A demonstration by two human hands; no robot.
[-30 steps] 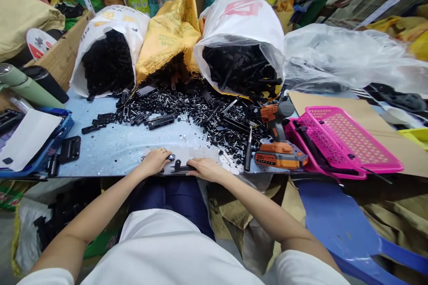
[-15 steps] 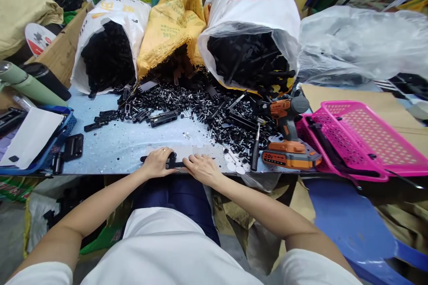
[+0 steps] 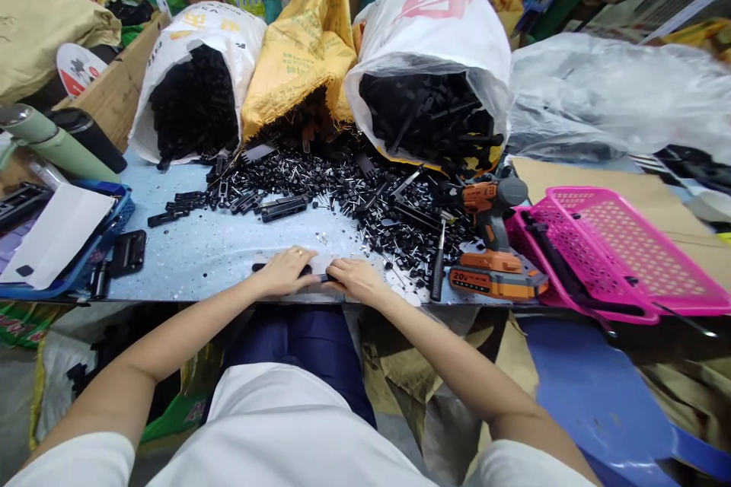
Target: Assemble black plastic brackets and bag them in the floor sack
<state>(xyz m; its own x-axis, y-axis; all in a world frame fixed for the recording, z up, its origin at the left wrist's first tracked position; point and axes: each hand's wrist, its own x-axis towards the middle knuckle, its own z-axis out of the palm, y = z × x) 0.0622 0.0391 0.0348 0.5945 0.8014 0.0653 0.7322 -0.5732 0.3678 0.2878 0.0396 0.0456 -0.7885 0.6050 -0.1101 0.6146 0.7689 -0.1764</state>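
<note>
At the table's front edge, my left hand [image 3: 287, 272] is closed over a long black plastic part [image 3: 259, 267], whose end sticks out to the left of the hand. Close by on the right, my right hand [image 3: 357, 279] has its fingers bent down on a dark strip [image 3: 327, 278]. Whether that strip belongs to the same part is hidden by the fingers. Beyond both hands lies a heap of small black pieces and screws [image 3: 308, 171]. A hammer [image 3: 439, 255] and an orange cordless drill [image 3: 492, 240] are to the right of my right hand.
Behind the heap, two white sacks [image 3: 431, 23] [image 3: 165, 53] of black parts flank a yellow sack [image 3: 300, 53]. A pink basket [image 3: 605, 243] hangs slightly over the right front edge. On the left are a blue basket [image 3: 122, 217] and a green bottle [image 3: 71, 148]. A blue stool [image 3: 599, 388] stands below.
My left hand has shifted right and now covers more of the black part. My right hand has drawn its fingers in and moved slightly right. The view has tilted a little.
</note>
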